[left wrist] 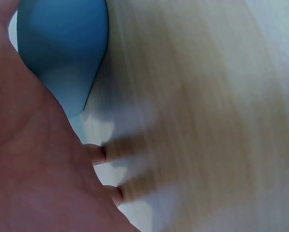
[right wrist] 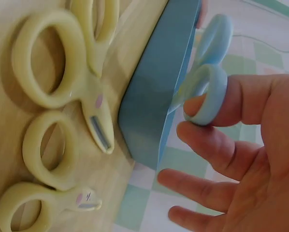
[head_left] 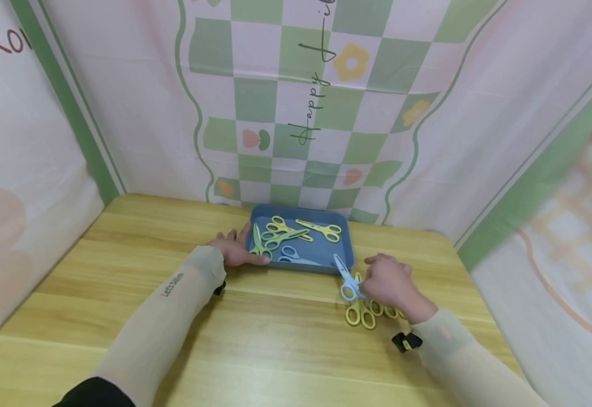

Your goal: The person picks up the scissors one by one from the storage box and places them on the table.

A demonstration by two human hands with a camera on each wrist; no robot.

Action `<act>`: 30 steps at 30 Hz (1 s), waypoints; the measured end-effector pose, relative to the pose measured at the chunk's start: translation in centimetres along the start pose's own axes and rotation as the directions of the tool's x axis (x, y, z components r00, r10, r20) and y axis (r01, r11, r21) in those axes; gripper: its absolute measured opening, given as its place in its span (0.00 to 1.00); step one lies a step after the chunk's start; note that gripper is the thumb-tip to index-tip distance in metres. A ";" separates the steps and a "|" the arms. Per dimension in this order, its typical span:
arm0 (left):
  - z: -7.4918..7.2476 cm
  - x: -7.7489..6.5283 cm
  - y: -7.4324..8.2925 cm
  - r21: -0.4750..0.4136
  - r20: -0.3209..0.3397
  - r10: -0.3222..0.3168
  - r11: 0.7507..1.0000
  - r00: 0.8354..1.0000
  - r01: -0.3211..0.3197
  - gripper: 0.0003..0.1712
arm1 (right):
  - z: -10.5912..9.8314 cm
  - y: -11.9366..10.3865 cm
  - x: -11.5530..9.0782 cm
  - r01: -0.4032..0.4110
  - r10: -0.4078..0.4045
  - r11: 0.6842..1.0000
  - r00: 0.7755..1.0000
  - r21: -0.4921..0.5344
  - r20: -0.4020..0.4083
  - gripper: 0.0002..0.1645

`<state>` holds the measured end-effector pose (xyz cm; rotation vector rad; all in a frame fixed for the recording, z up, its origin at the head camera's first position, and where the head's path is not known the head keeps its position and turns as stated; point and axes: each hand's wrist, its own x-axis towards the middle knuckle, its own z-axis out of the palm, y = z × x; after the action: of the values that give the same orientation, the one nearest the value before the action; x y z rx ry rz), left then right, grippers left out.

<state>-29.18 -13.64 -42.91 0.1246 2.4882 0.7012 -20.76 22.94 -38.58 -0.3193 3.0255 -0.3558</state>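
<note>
My right hand pinches light blue scissors by a finger loop, thumb and index finger at the ring. Their blades point up and left, over the tray's front right corner. Below this hand, two pairs of yellow scissors lie on the table, partly covered by it in the head view. My left hand rests at the left front corner of the blue tray, fingers spread along its side, thumb along the front edge. Inside lie yellow scissors, green scissors and another blue pair.
The wooden table runs back to a hanging checked cloth, which stands close behind the tray. More printed cloth closes off the right side, and a white cloth the left.
</note>
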 end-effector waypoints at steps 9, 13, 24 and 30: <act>0.0 -0.5 0.2 0.004 -0.001 0.007 1.000 1.000 -0.007 0.70 | 0.4 -1.0 -2.5 0.122 -0.113 0.990 0.987 0.073 -0.113 0.17; 0.1 -0.7 0.3 0.012 -0.004 0.014 1.000 1.000 -0.014 0.70 | 0.6 -1.1 -3.8 0.150 -0.140 0.986 0.980 0.070 -0.139 0.18; 0.0 0.3 0.0 -0.004 0.011 -0.008 1.000 1.000 0.008 0.71 | 1.8 -1.0 -5.0 0.132 -0.123 0.988 0.986 0.077 -0.111 0.18; 0.0 -0.1 0.2 -0.009 0.008 -0.016 1.000 1.000 0.016 0.73 | 2.9 -1.7 -4.7 0.106 -0.101 0.993 0.991 0.053 -0.088 0.19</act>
<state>-29.15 -13.53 -42.79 0.1040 2.4753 0.7043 -15.58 21.72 -40.75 -0.4705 3.0821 -0.4756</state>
